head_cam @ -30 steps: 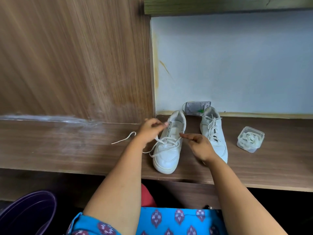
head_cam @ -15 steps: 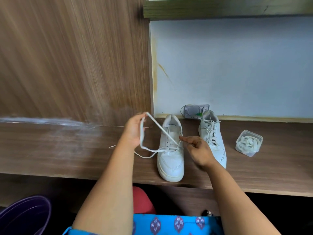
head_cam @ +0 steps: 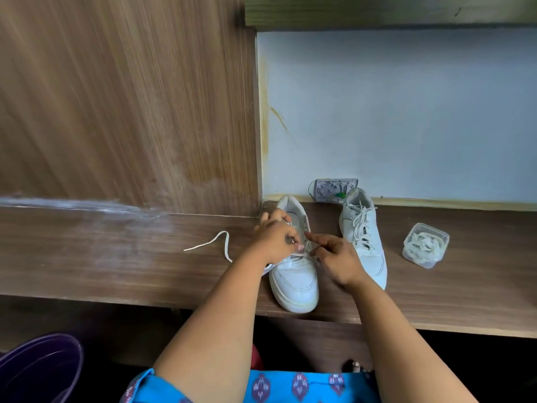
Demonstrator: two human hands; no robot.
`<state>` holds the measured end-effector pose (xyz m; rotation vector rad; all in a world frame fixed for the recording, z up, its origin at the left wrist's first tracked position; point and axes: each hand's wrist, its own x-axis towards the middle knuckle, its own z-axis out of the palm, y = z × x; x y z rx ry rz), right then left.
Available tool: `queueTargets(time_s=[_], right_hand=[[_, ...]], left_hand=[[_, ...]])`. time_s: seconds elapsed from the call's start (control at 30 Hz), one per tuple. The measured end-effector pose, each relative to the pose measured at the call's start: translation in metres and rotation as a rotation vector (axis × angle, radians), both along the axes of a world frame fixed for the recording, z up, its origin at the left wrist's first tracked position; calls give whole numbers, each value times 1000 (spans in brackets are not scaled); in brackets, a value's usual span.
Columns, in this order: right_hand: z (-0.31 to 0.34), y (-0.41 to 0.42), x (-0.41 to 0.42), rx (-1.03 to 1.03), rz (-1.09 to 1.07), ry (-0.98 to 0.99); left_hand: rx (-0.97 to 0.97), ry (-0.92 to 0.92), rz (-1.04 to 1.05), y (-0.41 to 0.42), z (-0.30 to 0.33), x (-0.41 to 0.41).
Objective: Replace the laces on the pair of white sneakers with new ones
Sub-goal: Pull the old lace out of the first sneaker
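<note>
Here both hands (head_cam: 305,251) curl over the left sneaker's (head_cam: 295,274) lace (head_cam: 215,242)

Both bare forearms reach forward and converge toward the middle. The left hand (head_cam: 276,238) is knuckles-up, its fingers curled tight in a pinch at the tips. The right hand (head_cam: 337,258) sits just beside it, nearly touching, back of the hand up, index finger stretched toward the left hand, other fingers bent under.
</note>
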<state>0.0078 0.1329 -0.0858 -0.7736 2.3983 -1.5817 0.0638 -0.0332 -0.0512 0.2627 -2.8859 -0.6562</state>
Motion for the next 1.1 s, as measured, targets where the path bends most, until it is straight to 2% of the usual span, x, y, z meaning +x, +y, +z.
queueTargets(time_s=[0.03, 0.07, 0.17, 0.2, 0.23, 0.27, 0.3, 0.37, 0.4, 0.43, 0.47, 0.5, 0.57, 0.63, 0.73, 0.83, 0.9, 0.97, 1.03, 1.1], right_hand=[[-1, 0, 0, 3, 4, 0], [-1, 0, -1, 5, 4, 0], [-4, -2, -2, 4, 5, 18], [-3, -3, 0, 30, 14, 57], [-3, -3, 1, 70, 26, 123], [-4, -4, 3, 116, 38, 210], [-5, -5, 5, 171, 48, 308], [-7, -9, 6, 259, 63, 480], [-6, -11, 6, 263, 67, 508], [-7, -14, 6, 244, 56, 489], [-5, -16, 9, 185, 35, 404], [0, -17, 12, 84, 6, 237], [15, -14, 16, -279, -18, -220], [37, 2, 16, -659, -17, -498], [67, 42, 15, -1120, 162, -648], [80, 70, 16, -1296, 429, -690], [87, 82, 16, -1290, 532, -724], [90, 81, 17, -1111, 466, -717], [82, 63, 19, -687, 209, -545], [64, 37, 27, -214, 26, -263]], left_hand=[[156, 44, 44, 1, 2, 1], [404, 110, 95, 1, 8, 4], [1344, 424, 162, -18, 46, 27], [1532, 495, 171, -31, 54, 37], [1584, 504, 185, -43, 59, 45], [1501, 419, 221, -53, 60, 51], [1315, 251, 294, -59, 54, 53], [847, -166, 428, -60, 27, 48], [636, -309, 462, -58, 15, 40], [453, -376, 472, -53, 6, 33], [336, -369, 458, -45, 3, 27], [268, -323, 440, -35, 2, 20], [216, -242, 407, -16, 5, 12], [213, -216, 406, -1, 4, 7], [219, -258, 367, 8, -2, 5], [293, -278, 369, 7, -4, 7], [356, -286, 398, 5, -5, 9], [374, -288, 402, 3, -7, 10], [367, -274, 406, 7, -8, 10], [331, -229, 454, 12, -7, 10]])
